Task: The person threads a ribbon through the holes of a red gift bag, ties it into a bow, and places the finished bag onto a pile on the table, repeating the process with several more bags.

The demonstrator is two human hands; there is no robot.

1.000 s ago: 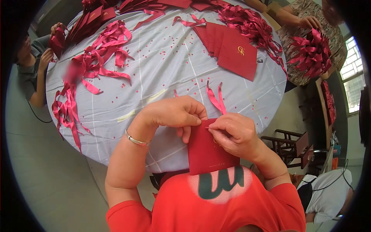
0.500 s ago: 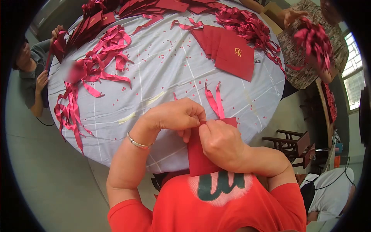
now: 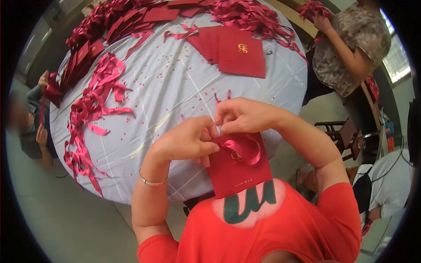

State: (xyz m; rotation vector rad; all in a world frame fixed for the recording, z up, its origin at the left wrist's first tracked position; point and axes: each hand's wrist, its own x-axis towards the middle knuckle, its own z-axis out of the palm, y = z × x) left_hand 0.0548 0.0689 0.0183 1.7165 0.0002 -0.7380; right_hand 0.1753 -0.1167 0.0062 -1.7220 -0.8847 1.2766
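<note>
I hold a dark red paper bag [image 3: 239,171] upright against my chest, at the near edge of the round table [image 3: 175,79]. My left hand [image 3: 186,141] pinches the bag's top edge and the pink ribbon [image 3: 245,148]. My right hand [image 3: 241,116] grips the same ribbon just above the bag. The ribbon curls in a loop over the bag's front, and two ribbon ends [image 3: 222,96] stick up behind my right hand.
A stack of flat red bags [image 3: 237,48] lies at the table's far side. Loose pink ribbons [image 3: 94,105] trail along the left side, more ribbons [image 3: 250,15] at the back. One person [image 3: 351,48] stands at the right, another [image 3: 35,118] sits at the left. A wooden chair [image 3: 346,136] stands right.
My right hand has lifted from the bag's front to above its top edge, pulling the ribbon into a loop across the bag. The view has tilted, and the person at right moved.
</note>
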